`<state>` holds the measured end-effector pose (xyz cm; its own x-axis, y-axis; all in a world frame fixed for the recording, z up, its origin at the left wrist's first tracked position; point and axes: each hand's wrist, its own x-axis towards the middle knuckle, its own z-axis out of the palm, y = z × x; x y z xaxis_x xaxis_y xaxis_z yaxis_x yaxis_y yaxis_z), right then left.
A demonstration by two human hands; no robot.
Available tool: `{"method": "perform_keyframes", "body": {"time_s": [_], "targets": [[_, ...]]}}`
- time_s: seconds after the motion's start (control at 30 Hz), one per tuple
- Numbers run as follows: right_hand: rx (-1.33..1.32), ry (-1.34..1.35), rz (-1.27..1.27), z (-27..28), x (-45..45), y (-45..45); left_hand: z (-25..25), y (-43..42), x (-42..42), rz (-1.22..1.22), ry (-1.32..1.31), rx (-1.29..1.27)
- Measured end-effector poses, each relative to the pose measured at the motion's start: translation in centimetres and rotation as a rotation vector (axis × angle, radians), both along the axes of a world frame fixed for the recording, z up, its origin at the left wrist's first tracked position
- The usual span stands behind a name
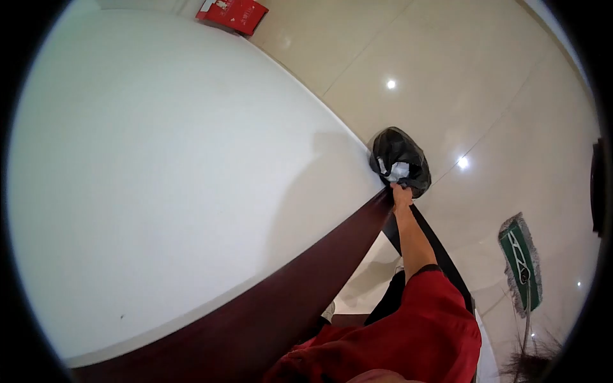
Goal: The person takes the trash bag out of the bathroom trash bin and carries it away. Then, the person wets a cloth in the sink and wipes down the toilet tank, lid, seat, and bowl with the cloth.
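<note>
My right hand (401,195) reaches out from a red sleeve, its fingers closed on the near rim of a black trash bag (397,145). Crumpled white material (400,170) shows inside the bag's open mouth; whether a bin is under the bag cannot be seen. Beside the hand, the narrow end of a long dark maroon panel (306,262) meets the bag's near side. My left hand is out of sight.
A broad white surface (166,159) fills the left, with a shadow on it. Shiny beige tiled floor (357,57) lies beyond its edge. A red box (233,14) is at the top. A green flat mop (523,265) with grey fringe lies at the right.
</note>
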<state>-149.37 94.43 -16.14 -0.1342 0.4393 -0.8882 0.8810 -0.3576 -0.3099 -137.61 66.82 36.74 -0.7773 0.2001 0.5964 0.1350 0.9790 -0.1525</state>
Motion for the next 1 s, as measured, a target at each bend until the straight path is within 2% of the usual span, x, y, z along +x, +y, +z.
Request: {"method": "perform_keyframes", "body": {"time_s": [0.07, 0.13, 0.2, 0.27, 0.33, 0.37, 0.4, 0.43, 0.5, 0.53, 0.6, 0.63, 0.7, 0.73, 0.8, 0.87, 0.9, 0.97, 1.0], "targets": [[0.11, 0.057, 0.0, 0.7, 2.9, 0.1, 0.0, -0.2, 0.0, -0.022, 0.005, 0.033], [0.2, 0.169, 0.193, 3.0, 5.5, 2.0, 0.0, 0.0, -0.2, -0.057, 0.023, 0.069], [0.28, 0.168, 0.552, 1.6, 8.1, 2.3, 0.0, -0.4, -0.5, -0.101, 0.047, 0.132], [0.337, 0.118, 0.517, 1.9, 11.5, 0.9, 0.2, -0.4, -1.1, -0.163, 0.073, 0.199], [0.404, -0.02, 0.412, 8.9, 13.3, -0.6, 0.4, -0.5, -1.9, -0.244, 0.091, 0.291], [0.337, -0.045, 0.875, 4.5, 15.5, -1.9, 0.7, -0.3, -2.3, -0.291, 0.101, 0.34], [0.335, -0.035, 0.863, 6.2, 17.1, -3.3, 1.2, 0.0, -2.8, -0.352, 0.104, 0.401], [0.333, -0.034, 0.692, 20.2, 16.9, -4.1, 1.9, 0.3, -3.2, -0.419, 0.104, 0.464], [0.097, -0.093, 0.706, 18.4, 18.4, -8.0, 4.1, 0.6, -3.7, -0.583, 0.092, 0.602], [0.101, -0.064, 0.733, 16.9, 19.6, -10.3, 5.7, 0.6, -3.5, -0.68, 0.076, 0.672], [0.079, 0.073, 0.957, 17.9, 21.6, -14.3, 8.6, -0.7, -2.2, -0.885, -0.006, 0.805], [0.355, -0.018, 0.874, 14.0, 22.7, -18.3, 9.7, -1.6, -1.4, -1.013, -0.091, 0.864], [0.322, 0.145, 1.028, 14.8, 23.8, -22.1, 9.4, -5.9, 2.0, -1.212, -0.352, 0.942], [0.29, 0.225, 1.115, 15.4, 23.7, -23.6, 7.7, -8.3, 4.1, -1.235, -0.516, 0.995], [0.234, 0.337, 1.288, 16.2, 22.3, -26.3, 4.6, -14.4, 7.4, -1.169, -0.699, 0.846], [0.187, 0.415, 1.43, 17.2, 19.5, -29.4, -0.1, -20.1, 10.1, -1.052, -0.662, 0.849], [0.139, 0.451, 1.537, 17.6, 17.6, -32.4, -2.1, -26.7, 12.4, -0.814, -0.529, 0.924], [0.1, 0.432, 1.657, 17.8, 14.9, -36.3, -5.0, -32.3, 14.8, -0.524, -0.723, 1.024], [0.094, 0.404, 1.722, 17.6, 13.7, -38.2, -6.0, -35.1, 16.0, -0.429, -0.678, 1.058]]}}
